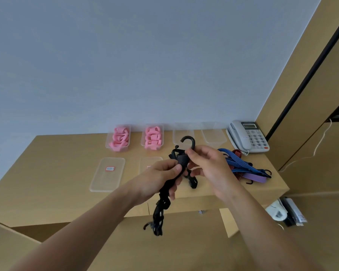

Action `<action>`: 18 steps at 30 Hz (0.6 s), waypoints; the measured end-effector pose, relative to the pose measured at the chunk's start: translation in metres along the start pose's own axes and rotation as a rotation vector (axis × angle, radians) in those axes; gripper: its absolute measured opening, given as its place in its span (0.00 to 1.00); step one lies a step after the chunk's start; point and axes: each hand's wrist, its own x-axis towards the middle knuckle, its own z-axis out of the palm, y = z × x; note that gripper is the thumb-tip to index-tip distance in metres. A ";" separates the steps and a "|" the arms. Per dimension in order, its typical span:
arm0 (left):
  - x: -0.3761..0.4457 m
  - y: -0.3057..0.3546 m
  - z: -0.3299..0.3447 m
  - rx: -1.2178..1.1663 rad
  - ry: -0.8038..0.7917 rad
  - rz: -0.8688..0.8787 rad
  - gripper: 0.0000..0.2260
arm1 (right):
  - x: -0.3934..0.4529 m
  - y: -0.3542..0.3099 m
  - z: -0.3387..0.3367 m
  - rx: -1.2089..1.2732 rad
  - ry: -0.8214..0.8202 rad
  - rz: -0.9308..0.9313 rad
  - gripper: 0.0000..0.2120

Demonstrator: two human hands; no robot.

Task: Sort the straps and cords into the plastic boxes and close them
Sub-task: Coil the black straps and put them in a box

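Both hands raised over the desk [47,153], left hand [157,178] and right hand [207,165] gripping the black hooked cord [181,161].

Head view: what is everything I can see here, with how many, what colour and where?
Plastic boxes: four, clear, row at the desk's back; two left ones hold pink straps, two right ones look empty.
Lids: two, clear, flat in front of the pink boxes; the second partly hidden by the hands.
Black cord: one bundle with hooks, held above the desk's front edge.
Loose cords: a pile, blue and purple, desk's right end.
Telephone: one, pale grey, back right corner.
Desk: one, tan wood.
Left hand: grips the black cord.
Right hand: pinches its hook end.
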 end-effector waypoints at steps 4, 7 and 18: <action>0.001 0.000 -0.001 0.012 0.030 -0.014 0.15 | 0.001 0.003 0.000 0.033 0.016 -0.025 0.06; 0.001 -0.002 -0.004 0.026 0.036 -0.071 0.16 | 0.003 0.003 0.001 0.006 0.077 -0.128 0.04; 0.009 0.006 -0.008 -0.548 0.045 -0.189 0.26 | -0.011 0.013 0.008 -0.546 0.167 -0.695 0.11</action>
